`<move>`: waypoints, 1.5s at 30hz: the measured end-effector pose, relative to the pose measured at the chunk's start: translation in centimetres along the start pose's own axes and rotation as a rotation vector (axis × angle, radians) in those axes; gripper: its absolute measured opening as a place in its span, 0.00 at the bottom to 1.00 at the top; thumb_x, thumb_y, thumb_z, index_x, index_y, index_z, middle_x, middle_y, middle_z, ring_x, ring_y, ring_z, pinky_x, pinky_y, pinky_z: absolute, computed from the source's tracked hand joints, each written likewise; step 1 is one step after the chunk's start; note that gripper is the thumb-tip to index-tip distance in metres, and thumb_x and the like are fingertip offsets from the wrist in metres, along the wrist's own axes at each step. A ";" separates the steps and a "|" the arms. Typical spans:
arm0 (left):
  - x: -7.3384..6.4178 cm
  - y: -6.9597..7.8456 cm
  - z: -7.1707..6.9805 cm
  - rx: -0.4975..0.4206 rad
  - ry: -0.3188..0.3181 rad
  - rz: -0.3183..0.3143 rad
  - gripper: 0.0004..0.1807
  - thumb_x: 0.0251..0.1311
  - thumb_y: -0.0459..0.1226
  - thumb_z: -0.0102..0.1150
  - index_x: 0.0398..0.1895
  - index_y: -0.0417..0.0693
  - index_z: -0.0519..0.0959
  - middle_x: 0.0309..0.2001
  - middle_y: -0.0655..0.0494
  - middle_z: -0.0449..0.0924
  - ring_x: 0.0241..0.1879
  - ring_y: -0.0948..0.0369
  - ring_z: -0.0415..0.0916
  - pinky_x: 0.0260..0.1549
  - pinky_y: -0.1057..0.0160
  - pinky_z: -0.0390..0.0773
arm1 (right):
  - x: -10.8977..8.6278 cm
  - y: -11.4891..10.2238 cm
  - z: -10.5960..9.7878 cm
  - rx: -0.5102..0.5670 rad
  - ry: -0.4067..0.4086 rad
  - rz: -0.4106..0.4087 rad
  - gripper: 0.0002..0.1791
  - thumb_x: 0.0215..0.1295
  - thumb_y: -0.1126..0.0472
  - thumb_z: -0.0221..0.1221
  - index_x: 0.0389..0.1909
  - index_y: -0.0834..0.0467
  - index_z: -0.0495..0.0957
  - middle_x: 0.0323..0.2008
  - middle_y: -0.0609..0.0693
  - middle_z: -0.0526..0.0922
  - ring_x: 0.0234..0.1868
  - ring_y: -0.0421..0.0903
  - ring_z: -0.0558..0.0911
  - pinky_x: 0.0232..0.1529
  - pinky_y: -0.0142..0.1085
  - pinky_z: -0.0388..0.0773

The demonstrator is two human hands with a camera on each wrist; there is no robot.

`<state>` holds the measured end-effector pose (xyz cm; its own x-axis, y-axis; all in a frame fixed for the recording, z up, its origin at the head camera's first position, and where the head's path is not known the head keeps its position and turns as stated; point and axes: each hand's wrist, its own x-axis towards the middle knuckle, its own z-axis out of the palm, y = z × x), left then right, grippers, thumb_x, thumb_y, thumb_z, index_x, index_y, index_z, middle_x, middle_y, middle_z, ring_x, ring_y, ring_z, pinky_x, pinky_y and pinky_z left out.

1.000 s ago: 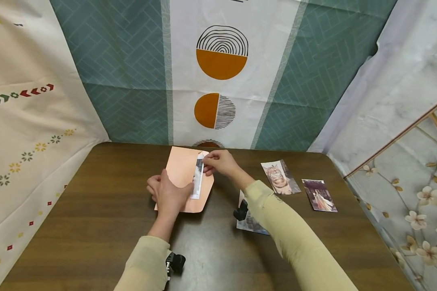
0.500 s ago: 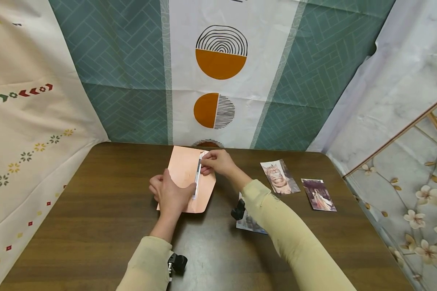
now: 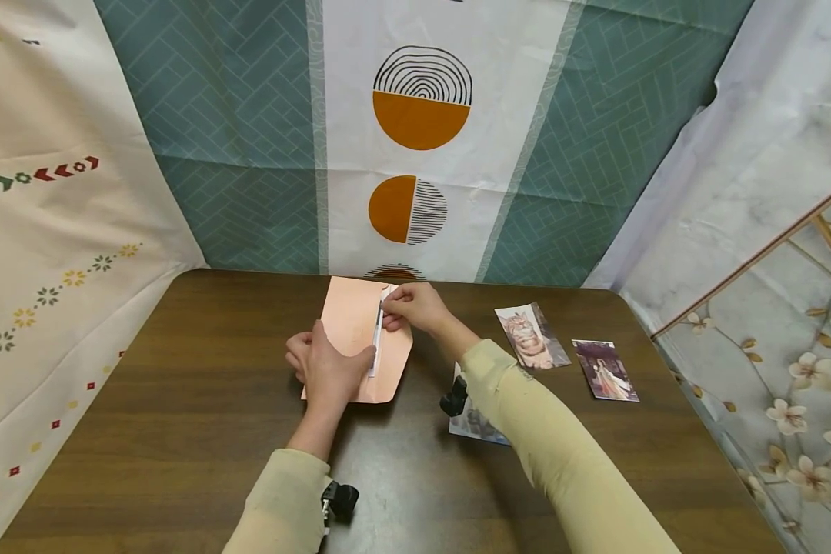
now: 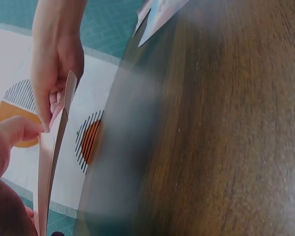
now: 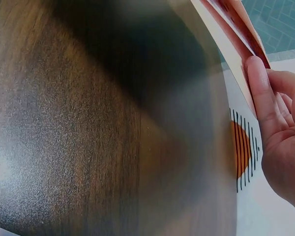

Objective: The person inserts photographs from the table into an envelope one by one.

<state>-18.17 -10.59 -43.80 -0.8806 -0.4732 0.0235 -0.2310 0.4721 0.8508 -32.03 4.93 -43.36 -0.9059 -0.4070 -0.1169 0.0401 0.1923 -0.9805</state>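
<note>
A pale pink envelope (image 3: 349, 317) is held up over the far part of the table, its flap folded out to the right. My left hand (image 3: 327, 371) grips its left side, thumb across the front near the opening. A narrow strip of a white-bordered photo (image 3: 377, 342) shows along the opening; the rest is hidden inside the envelope. My right hand (image 3: 415, 309) pinches the photo's upper edge there. In the right wrist view, the fingers (image 5: 259, 81) lie against the envelope's inner side at the opening. The left wrist view shows the envelope (image 4: 46, 167) almost edge-on.
On the right of the wooden table (image 3: 194, 431) lie a cat photo (image 3: 528, 338) and a photo of a figure in a dress (image 3: 605, 372). Another photo (image 3: 476, 423) is partly hidden under the right forearm. Patterned cloths (image 3: 249, 154) hang around the table.
The photo has slid further left into the envelope, so its visible strip is narrower. The left hand and envelope have shifted slightly right; the right hand stays at the opening.
</note>
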 end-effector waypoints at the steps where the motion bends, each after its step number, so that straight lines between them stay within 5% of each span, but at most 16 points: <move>1: 0.0 0.0 0.0 -0.004 -0.002 -0.001 0.51 0.48 0.46 0.79 0.74 0.34 0.67 0.61 0.34 0.57 0.64 0.37 0.53 0.63 0.34 0.62 | 0.0 0.0 0.0 0.003 0.005 0.002 0.07 0.73 0.71 0.65 0.44 0.73 0.82 0.27 0.55 0.88 0.24 0.42 0.89 0.31 0.37 0.88; 13: 0.3 0.0 0.1 -0.016 -0.011 -0.034 0.52 0.48 0.46 0.78 0.76 0.35 0.65 0.63 0.35 0.56 0.66 0.38 0.52 0.63 0.34 0.62 | 0.2 -0.3 -0.1 -0.015 -0.026 0.003 0.07 0.73 0.70 0.66 0.44 0.72 0.83 0.30 0.59 0.89 0.26 0.45 0.90 0.33 0.40 0.88; 20: 0.5 -0.2 0.3 0.051 0.008 0.001 0.54 0.48 0.46 0.79 0.77 0.34 0.64 0.61 0.35 0.56 0.64 0.38 0.53 0.61 0.35 0.63 | -0.9 -1.1 -1.8 -0.107 -0.045 0.005 0.10 0.74 0.66 0.66 0.48 0.70 0.84 0.38 0.61 0.91 0.33 0.46 0.91 0.46 0.50 0.88; 26: 0.8 -0.5 0.3 0.070 0.007 0.011 0.56 0.48 0.46 0.79 0.78 0.33 0.62 0.63 0.33 0.57 0.64 0.37 0.53 0.62 0.35 0.62 | -2.1 -1.1 -4.6 -0.171 -0.047 -0.026 0.14 0.75 0.63 0.66 0.52 0.70 0.84 0.44 0.64 0.90 0.44 0.62 0.91 0.55 0.61 0.82; 30: 0.9 -0.7 0.3 0.069 -0.006 0.005 0.56 0.49 0.46 0.79 0.79 0.33 0.62 0.63 0.33 0.57 0.64 0.37 0.53 0.62 0.36 0.61 | -3.4 -0.6 -6.7 -0.263 -0.044 -0.055 0.14 0.74 0.62 0.67 0.52 0.68 0.85 0.44 0.63 0.90 0.48 0.69 0.89 0.53 0.61 0.83; 39: 1.0 -0.9 0.6 0.076 -0.019 0.014 0.54 0.50 0.45 0.78 0.78 0.33 0.63 0.63 0.33 0.57 0.65 0.37 0.52 0.62 0.35 0.60 | -6.7 0.3 -10.1 -0.535 -0.041 -0.088 0.20 0.75 0.58 0.67 0.59 0.67 0.82 0.44 0.56 0.91 0.44 0.63 0.90 0.44 0.45 0.88; 45: 0.9 -1.0 0.7 0.077 -0.026 0.009 0.53 0.50 0.45 0.79 0.76 0.33 0.64 0.63 0.33 0.56 0.65 0.37 0.52 0.62 0.35 0.60 | -8.6 0.9 -11.9 -0.728 -0.018 -0.151 0.22 0.73 0.58 0.69 0.61 0.65 0.82 0.50 0.56 0.90 0.48 0.55 0.89 0.53 0.48 0.85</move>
<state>-19.08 -10.96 -44.98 -0.8930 -0.4497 0.0163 -0.2532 0.5321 0.8080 -29.20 19.28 -41.34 -0.8722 -0.4892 0.0027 -0.3798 0.6738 -0.6338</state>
